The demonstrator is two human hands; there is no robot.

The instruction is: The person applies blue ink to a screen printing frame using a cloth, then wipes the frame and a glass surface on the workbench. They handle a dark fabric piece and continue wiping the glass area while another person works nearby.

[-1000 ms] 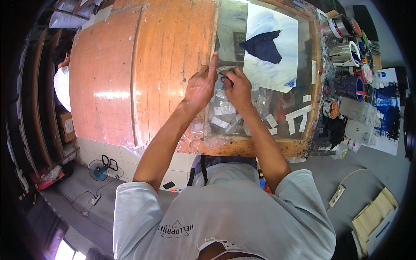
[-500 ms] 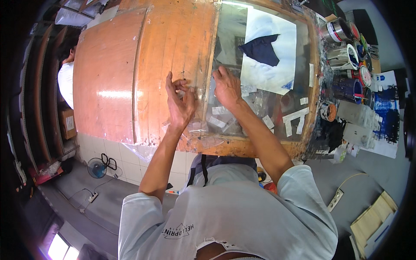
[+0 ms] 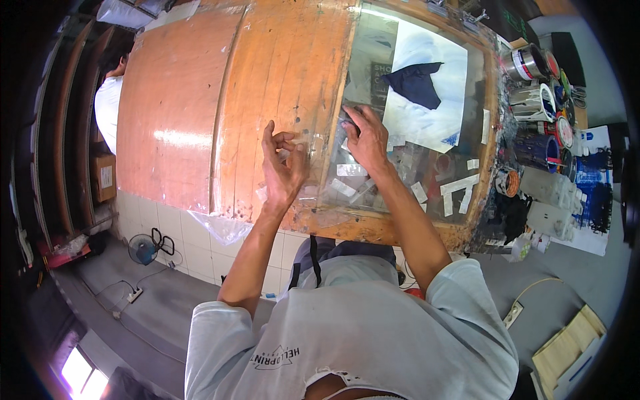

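Observation:
My left hand (image 3: 283, 167) is raised over the orange wooden tabletop (image 3: 180, 107), thumb and fingers pinched on a strip of clear tape (image 3: 315, 143) that stretches toward the right. My right hand (image 3: 368, 139) rests on the glass panel (image 3: 373, 47) set in the table, its fingers curled over a small dark tape roll (image 3: 347, 124). Several white tape pieces (image 3: 352, 171) are stuck on the glass around that hand. A white sheet with a dark blue shape (image 3: 417, 83) lies under the glass beyond it.
Paint cans and pots (image 3: 537, 103) crowd the right side of the table, next to blue-printed paper (image 3: 597, 183). Another person in a white shirt (image 3: 107, 107) stands at the far left. Down on the floor are a small fan (image 3: 141, 250) and a power strip (image 3: 130, 293).
My hands were together on the glass; my left hand has moved left over the wood, drawing the clear tape out. My right hand has stayed on the glass.

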